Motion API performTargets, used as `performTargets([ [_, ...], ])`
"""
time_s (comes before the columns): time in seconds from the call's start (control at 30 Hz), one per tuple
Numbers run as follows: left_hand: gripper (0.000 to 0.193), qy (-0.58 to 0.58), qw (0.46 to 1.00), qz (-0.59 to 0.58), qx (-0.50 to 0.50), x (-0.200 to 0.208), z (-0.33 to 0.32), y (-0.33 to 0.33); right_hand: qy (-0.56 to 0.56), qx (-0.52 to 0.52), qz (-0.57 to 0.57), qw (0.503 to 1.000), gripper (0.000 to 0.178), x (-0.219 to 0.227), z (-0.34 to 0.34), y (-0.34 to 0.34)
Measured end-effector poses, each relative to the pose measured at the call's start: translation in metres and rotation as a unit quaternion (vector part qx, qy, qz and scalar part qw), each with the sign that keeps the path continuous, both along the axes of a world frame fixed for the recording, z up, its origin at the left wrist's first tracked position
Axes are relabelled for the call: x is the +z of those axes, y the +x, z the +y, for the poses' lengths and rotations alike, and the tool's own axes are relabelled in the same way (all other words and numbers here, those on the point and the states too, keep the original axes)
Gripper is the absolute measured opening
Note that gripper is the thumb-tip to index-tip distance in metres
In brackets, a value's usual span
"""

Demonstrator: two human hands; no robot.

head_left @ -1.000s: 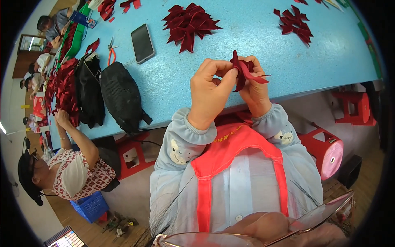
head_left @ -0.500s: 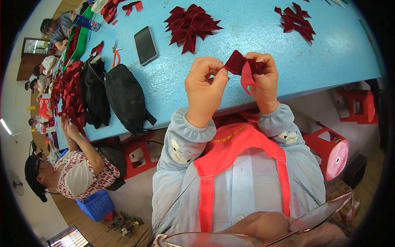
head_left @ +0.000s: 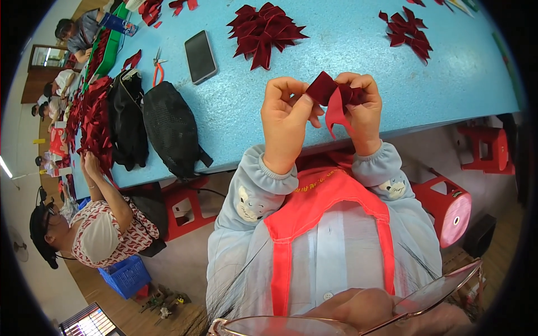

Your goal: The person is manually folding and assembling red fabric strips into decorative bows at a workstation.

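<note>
My left hand (head_left: 287, 115) and my right hand (head_left: 361, 109) pinch a strip of dark red velvet ribbon (head_left: 330, 95) between them, just above the near edge of the light blue table (head_left: 336, 45). The ribbon is folded into a loop at the top, and one tail hangs down between my wrists. A pile of finished dark red ribbon bows (head_left: 266, 31) lies on the table beyond my hands. A smaller pile of bows (head_left: 408, 31) lies further right.
A dark phone (head_left: 200, 56) and orange-handled pliers (head_left: 158, 68) lie on the table at left, beside two black bags (head_left: 162, 126). A co-worker (head_left: 95, 218) sits at my left handling red ribbon. Red stools (head_left: 448, 201) stand under the table.
Both hands have lifted slightly and drawn apart, opening the ribbon from a tight fold into a loop with a hanging tail. The co-worker's arms have shifted a little.
</note>
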State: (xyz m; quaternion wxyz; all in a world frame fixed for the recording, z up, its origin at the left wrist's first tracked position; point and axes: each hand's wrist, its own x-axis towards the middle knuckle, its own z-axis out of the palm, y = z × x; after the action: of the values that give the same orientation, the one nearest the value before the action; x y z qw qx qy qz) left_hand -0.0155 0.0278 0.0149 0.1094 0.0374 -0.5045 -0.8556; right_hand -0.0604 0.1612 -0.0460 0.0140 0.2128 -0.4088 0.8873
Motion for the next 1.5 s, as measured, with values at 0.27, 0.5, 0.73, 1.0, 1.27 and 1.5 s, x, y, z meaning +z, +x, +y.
performTargets([
  [0.27, 0.022, -0.016, 0.99, -0.079, -0.118, -0.009, -0.015, 0.0, 0.049, -0.014, 0.058, 0.997, 0.022, -0.001, 0.004, 0.0],
  [0.5, 0.021, -0.012, 0.972, -0.122, -0.198, -0.001, -0.029, 0.002, 0.172, 0.022, 0.181, 0.968, 0.017, 0.025, 0.021, -0.007],
  [0.73, 0.021, -0.349, 0.929, 0.093, -0.076, -0.029, -0.026, 0.0, 0.161, -0.016, 0.115, 0.98, 0.017, 0.023, 0.008, -0.003],
  [1.0, 0.018, 0.157, 0.944, -0.126, -0.262, -0.011, -0.029, -0.003, 0.179, 0.0, 0.218, 0.959, 0.02, 0.029, 0.017, -0.01],
  [1.27, 0.011, 0.057, 0.927, -0.254, -0.269, 0.004, -0.028, -0.012, 0.399, -0.083, 0.477, 0.779, 0.027, 0.044, 0.015, -0.015],
  [1.5, 0.01, 0.122, 0.974, -0.177, -0.076, -0.015, 0.005, -0.005, 0.358, -0.182, 0.296, 0.867, 0.027, 0.026, -0.001, 0.007],
])
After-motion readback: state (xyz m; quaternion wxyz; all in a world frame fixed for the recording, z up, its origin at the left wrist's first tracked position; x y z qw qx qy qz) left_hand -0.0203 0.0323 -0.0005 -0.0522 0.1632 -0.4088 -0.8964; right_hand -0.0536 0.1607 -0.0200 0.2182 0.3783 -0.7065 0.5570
